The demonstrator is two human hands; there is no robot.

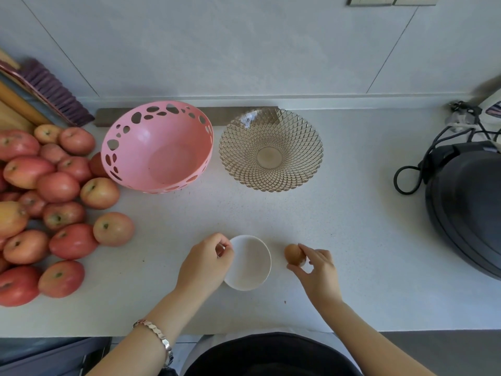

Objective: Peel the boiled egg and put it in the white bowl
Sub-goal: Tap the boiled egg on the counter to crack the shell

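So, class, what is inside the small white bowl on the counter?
The white bowl shows only its bare white interior; the brown egg sits outside, unpeeled, in the right hand. The left hand covers the bowl's left rim, hiding a sliver there.

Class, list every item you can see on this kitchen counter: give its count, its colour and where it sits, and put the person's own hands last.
egg: one, brown, shell on, right of the white bowl, held by the right hand.
white bowl: one, white, empty, near edge of the counter, centre.
pink bowl: one, pink with cut-out holes, empty, back centre-left.
glass bowl: one, clear amber, patterned, empty, back centre.
apples: a pile, too many to count surely, red and yellow, left side.
brush: one, purple bristles, far left at the wall.
appliance: one, dark grey, with black cable, right edge.
bracelet: one, silver, left wrist.
left hand: fingers at the white bowl's left rim.
right hand: fingertips closed on the egg.
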